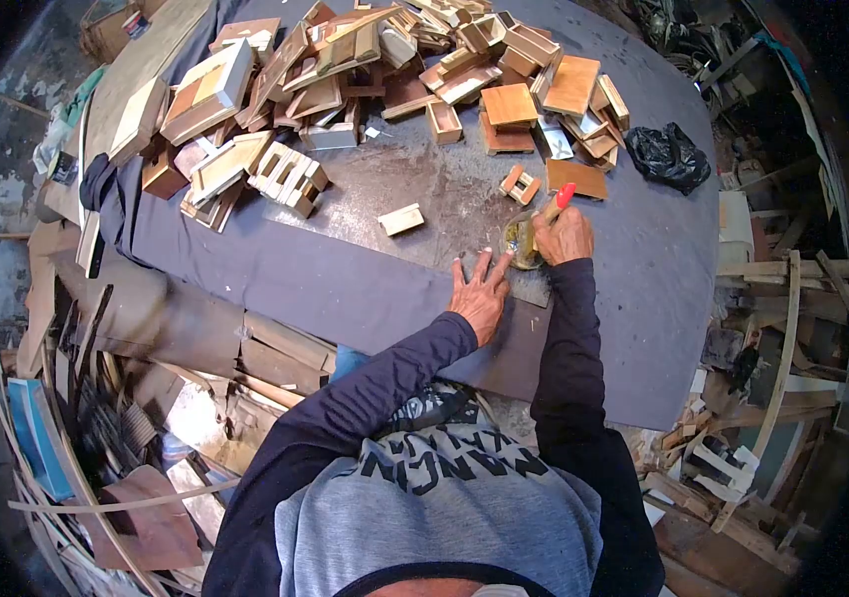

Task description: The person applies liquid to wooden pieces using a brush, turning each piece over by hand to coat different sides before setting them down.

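Observation:
My right hand point(567, 237) is closed round the handle of a brush point(565, 195), whose red end sticks up above the fist. The brush's lower end reaches down to a small clear jar point(520, 251) with something yellowish in it; the bristles cannot be made out. Beside the jar, my left hand point(481, 300) has its fingers spread, the fingertips close to or touching the jar's left side. A small pale wooden block point(401, 220) lies to the left. Just beyond the jar is a little wooden frame point(520, 185).
Many small wooden boxes and panels point(315, 90) are heaped at the table's far side. A black plastic bag point(668, 157) lies at the right. Dark cloth point(335, 279) covers the near part. Wood scraps point(743, 448) crowd the floor on both sides.

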{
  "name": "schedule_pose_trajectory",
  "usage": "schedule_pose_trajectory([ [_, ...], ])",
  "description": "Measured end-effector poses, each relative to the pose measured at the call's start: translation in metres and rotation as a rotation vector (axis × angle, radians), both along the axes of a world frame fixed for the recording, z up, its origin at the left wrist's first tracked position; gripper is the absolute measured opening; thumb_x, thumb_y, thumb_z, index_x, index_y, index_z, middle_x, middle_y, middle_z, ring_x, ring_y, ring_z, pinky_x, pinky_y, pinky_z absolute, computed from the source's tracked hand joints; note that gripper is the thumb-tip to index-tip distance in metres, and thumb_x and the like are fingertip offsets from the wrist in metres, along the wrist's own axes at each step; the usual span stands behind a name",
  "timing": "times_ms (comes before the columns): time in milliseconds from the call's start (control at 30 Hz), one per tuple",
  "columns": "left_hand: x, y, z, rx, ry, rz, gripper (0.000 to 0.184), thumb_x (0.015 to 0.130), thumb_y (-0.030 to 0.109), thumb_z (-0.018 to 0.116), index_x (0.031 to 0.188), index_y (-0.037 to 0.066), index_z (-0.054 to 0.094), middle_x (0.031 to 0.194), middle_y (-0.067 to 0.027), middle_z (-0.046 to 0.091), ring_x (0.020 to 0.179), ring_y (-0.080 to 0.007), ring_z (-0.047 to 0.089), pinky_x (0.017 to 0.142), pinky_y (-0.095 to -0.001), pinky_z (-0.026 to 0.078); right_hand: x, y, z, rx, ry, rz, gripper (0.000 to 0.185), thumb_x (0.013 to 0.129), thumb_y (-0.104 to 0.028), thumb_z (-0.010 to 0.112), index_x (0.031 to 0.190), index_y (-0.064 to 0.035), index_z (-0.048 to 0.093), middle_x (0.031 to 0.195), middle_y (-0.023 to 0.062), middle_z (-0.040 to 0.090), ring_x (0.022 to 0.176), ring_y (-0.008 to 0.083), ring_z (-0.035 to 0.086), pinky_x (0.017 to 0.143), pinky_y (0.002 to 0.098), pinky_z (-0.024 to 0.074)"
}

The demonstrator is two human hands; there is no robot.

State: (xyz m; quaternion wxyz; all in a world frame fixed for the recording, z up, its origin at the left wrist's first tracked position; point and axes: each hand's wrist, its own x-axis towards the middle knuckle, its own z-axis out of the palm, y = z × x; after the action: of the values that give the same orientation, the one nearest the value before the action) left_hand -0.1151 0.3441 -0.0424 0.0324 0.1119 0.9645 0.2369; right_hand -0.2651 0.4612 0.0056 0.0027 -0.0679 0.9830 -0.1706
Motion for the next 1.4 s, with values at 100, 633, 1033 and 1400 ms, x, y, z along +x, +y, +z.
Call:
schedule_pose_trajectory([
  [100, 0.0, 0.002, 0.0, -0.023, 0.013, -0.002, 0.043, 0.076, 0.011, 0.061, 0.118, 0.002, 0.059, 0.155, -0.0146, 0.021, 0.141, -0.0388, 0.022, 0.101, -0.073, 0.02, 0.006, 0.002, 0.002, 0.033, -0.009, 0.047, 0.037, 0.079, -0.033, 0.065, 0.087, 0.0028, 0.065, 0.084, 0.0269, 0.066, 0.08, 0.0439, 0.064, 0.075, 0.0514, 0.0511],
  [633, -0.001, 0.006, 0.002, -0.057, 0.017, -0.001, 0.045, 0.076, 0.013, 0.061, 0.12, 0.002, 0.059, 0.154, -0.0172, 0.023, 0.141, -0.0378, 0.021, 0.102, -0.0728, 0.017, -0.005, 0.015, 0.003, -0.056, 0.006, 0.23, 0.037, 0.073, -0.033, 0.068, 0.077, 0.0035, 0.064, 0.074, 0.0261, 0.065, 0.071, 0.0433, 0.065, 0.066, 0.0496, 0.0516],
  [1033, -0.002, 0.006, 0.004, -0.068, 0.037, -0.003, 0.043, 0.077, 0.014, 0.061, 0.117, 0.002, 0.06, 0.153, -0.0182, 0.024, 0.141, -0.0375, 0.021, 0.102, -0.0746, 0.016, -0.003, 0.004, 0.011, 0.019, 0.058, 0.21, 0.034, 0.073, -0.03, 0.068, 0.078, 0.0029, 0.064, 0.076, 0.0251, 0.065, 0.073, 0.0433, 0.064, 0.067, 0.0495, 0.0514],
  [1400, -0.001, 0.012, -0.004, -0.082, 0.11, 0.009, 0.041, 0.073, 0.016, 0.063, 0.109, -0.003, 0.062, 0.15, -0.0196, 0.027, 0.139, -0.0407, 0.022, 0.098, -0.0807, 0.014, -0.009, 0.012, 0.004, -0.064, 0.013, 0.216, 0.033, 0.075, -0.032, 0.067, 0.083, -0.0005, 0.066, 0.08, 0.0241, 0.066, 0.077, 0.0425, 0.064, 0.067, 0.049, 0.0505],
])
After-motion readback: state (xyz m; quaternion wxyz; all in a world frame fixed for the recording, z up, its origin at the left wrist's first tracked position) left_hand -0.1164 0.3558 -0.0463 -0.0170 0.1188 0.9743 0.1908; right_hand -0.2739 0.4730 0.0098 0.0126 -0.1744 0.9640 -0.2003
